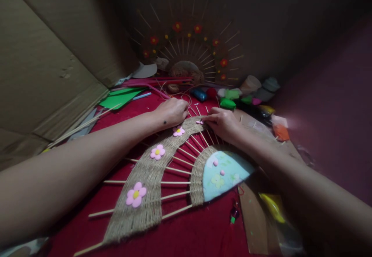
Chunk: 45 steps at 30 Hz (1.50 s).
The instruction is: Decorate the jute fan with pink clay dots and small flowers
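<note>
— What have the hands got hold of, there in the middle of the frame?

— A half-round jute fan (145,179) lying flat on the red cloth (203,230), with wooden sticks (174,170) raying out between its two woven bands. The right hand (222,123) has its fingers pinched narrow on a small pink flower (199,122), right at the top of the outer band. The left hand (173,112) rests curled just beside it, upper centre, fingertips down at the band's edge; whether it grips anything I cannot tell.

— More flowers on it?

— Three larger pink ones with yellow centres along the outer band, running down toward the lower left. The inner piece is a pale blue half-disc (225,173), centre right.

— And behind?

— A finished fan (187,52) with red flowers stands upright at the top centre, in shadow. Green paper (120,98) lies at the upper left beside cardboard (43,63), and lumps of coloured clay (228,103) sit at the upper right.
</note>
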### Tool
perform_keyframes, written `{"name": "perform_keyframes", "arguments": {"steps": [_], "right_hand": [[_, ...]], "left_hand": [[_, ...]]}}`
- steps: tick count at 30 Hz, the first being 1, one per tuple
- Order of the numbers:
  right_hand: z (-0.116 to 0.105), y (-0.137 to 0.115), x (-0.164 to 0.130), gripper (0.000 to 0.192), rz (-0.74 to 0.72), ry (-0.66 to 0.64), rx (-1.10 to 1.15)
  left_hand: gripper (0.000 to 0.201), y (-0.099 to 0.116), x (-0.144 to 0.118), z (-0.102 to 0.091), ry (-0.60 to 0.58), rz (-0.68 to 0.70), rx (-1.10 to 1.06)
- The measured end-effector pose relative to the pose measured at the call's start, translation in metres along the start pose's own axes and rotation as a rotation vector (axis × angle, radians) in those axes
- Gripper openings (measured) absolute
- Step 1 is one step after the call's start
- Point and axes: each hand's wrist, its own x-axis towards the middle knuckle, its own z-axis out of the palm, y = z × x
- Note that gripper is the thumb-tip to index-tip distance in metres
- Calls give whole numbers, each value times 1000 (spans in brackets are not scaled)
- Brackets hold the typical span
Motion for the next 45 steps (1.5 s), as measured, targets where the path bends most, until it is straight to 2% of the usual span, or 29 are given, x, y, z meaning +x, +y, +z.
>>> {"name": "perform_keyframes", "arguments": {"steps": [6, 24, 27, 30, 32, 35, 38, 41, 45], "right_hand": [[-2, -2, -1, 24, -22, -37, -43], [-7, -4, -3, 25, 39, 46, -22], [-12, -6, -8, 23, 58, 91, -30], [-26, -12, -16, 17, 69, 122, 12], [-41, -19, -24, 15, 65, 63, 102], [-61, -32, -39, 11, 20, -192, 224], [-67, -41, -55, 12, -14, -366, 298], [-59, -45, -66, 12, -48, -409, 296], [-49, -46, -70, 13, -83, -352, 205]], "left_hand": [[28, 1, 0, 0, -3, -17, -7], [30, 0, 0, 0, 14, -2, 3], [29, 0, 0, 0, 14, 4, 9], [29, -1, 1, 0, 12, 11, 19], [29, -1, 1, 1, 15, 15, 24], [30, -2, 1, 1, 21, 21, 28], [30, -2, 1, 1, 23, 22, 29], [30, -1, 1, 1, 24, 19, 33], [30, -1, 0, 1, 22, 21, 35]]}}
